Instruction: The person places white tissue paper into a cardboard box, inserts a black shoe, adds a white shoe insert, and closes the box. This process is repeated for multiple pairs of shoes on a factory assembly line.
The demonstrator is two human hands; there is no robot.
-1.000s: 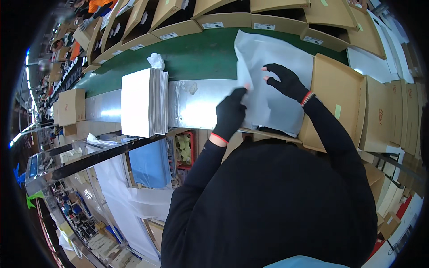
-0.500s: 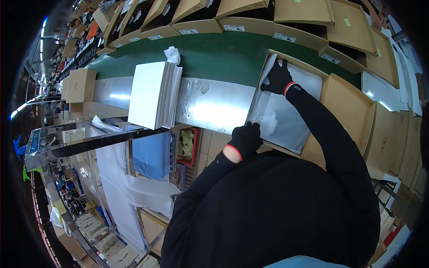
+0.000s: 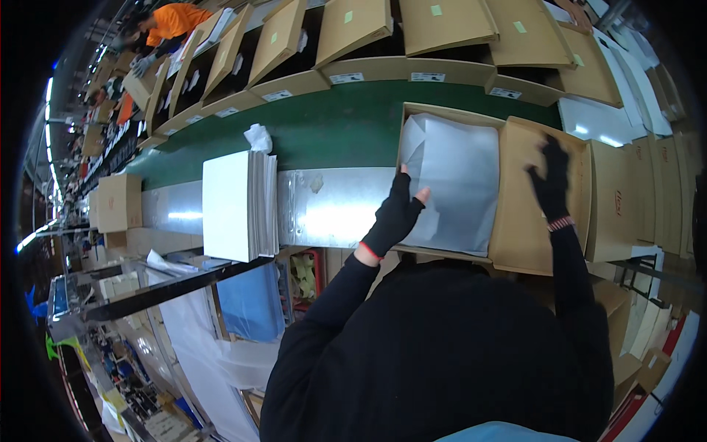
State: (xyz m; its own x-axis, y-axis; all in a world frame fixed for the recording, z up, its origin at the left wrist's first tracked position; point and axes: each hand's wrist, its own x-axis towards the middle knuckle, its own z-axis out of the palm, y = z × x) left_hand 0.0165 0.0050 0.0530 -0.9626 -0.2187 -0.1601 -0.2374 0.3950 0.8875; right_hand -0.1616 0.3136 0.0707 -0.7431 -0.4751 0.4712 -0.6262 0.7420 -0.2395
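Observation:
In front of me lies a shallow cardboard box, lined with a sheet of white tissue paper that covers what is under it. My left hand, in a black glove with bare fingertips, rests at the box's left wall, thumb and fingers apart. The box's brown lid stands opened out to the right, hinged along the box's right side. Over that lid is my right hand, also black-gloved, slightly blurred, with fingers spread and nothing in them.
A stack of white boards with crumpled paper behind it stands left on the metal ledge. Beyond the green belt run several half-open boxes. A person in orange works at far left. More cartons stand right.
My right hand has left the tissue paper and moved right, over the lid. My left hand has shifted up along the box's left wall and its fingers have spread. The view has turned slightly.

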